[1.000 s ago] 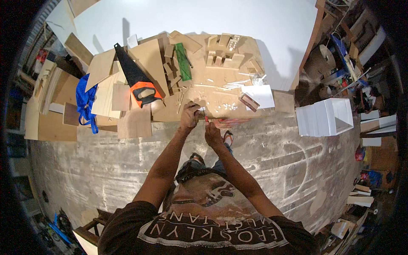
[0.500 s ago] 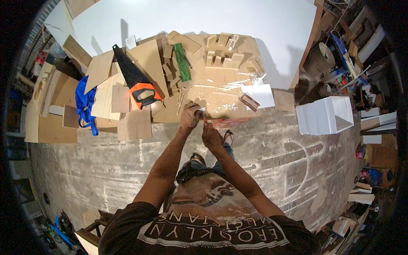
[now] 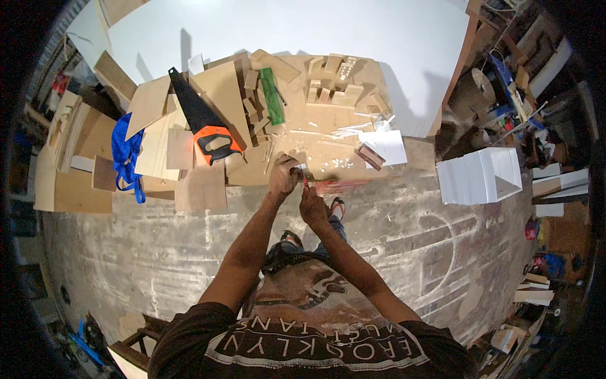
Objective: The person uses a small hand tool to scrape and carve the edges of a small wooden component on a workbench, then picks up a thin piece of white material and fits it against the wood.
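Note:
At the near edge of the wooden work board (image 3: 303,123), my left hand (image 3: 283,177) pinches a small whitish piece (image 3: 301,167). Close beside it on the right, my right hand (image 3: 313,205) is closed around a slim red-handled tool (image 3: 305,181); its tip meets the whitish piece, and its exact kind is too small to make out. Just beyond my hands lie small white cut bits (image 3: 336,163) and thin white strips (image 3: 353,129). A brown wooden block (image 3: 370,156) rests partly over a white sheet (image 3: 386,148).
A handsaw (image 3: 201,120) with an orange and black handle lies on plywood pieces at left, near a blue bag (image 3: 127,151). A green strip (image 3: 271,96) and small wooden blocks (image 3: 334,95) sit farther back. A white box (image 3: 480,176) stands at right.
The view has shifted slightly. Both hands stay together at the board's edge, with only slight movement around the whitish piece and the red-handled tool.

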Action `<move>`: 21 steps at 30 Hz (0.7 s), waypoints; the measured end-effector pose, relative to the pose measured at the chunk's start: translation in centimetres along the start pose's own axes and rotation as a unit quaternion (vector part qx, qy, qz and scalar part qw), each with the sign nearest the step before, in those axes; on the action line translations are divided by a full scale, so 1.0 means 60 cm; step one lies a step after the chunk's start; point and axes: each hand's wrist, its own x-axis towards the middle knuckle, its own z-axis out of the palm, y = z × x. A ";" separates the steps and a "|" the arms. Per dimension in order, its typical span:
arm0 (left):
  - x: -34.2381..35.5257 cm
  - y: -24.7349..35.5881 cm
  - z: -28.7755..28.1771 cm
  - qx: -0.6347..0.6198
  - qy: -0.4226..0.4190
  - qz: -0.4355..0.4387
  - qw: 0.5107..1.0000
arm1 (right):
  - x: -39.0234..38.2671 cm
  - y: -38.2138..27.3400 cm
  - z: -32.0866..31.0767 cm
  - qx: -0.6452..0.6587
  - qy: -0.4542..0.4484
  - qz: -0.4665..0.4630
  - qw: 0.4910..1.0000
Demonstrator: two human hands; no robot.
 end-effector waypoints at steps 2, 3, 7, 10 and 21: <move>0.000 -0.002 0.000 0.009 0.006 0.010 1.000 | 0.000 -0.001 -0.002 0.018 0.002 0.000 1.000; -0.002 -0.005 -0.001 0.010 0.007 0.010 1.000 | 0.000 -0.005 -0.004 0.025 0.001 -0.001 1.000; -0.002 -0.002 0.005 0.002 0.011 0.001 1.000 | -0.002 -0.008 -0.011 0.044 -0.012 0.041 0.998; -0.009 -0.007 0.007 0.023 0.018 -0.004 1.000 | -0.008 -0.012 -0.015 0.023 0.005 -0.016 1.000; -0.019 -0.009 -0.004 -0.034 0.019 -0.015 0.999 | -0.007 0.050 -0.001 0.023 0.003 0.021 1.000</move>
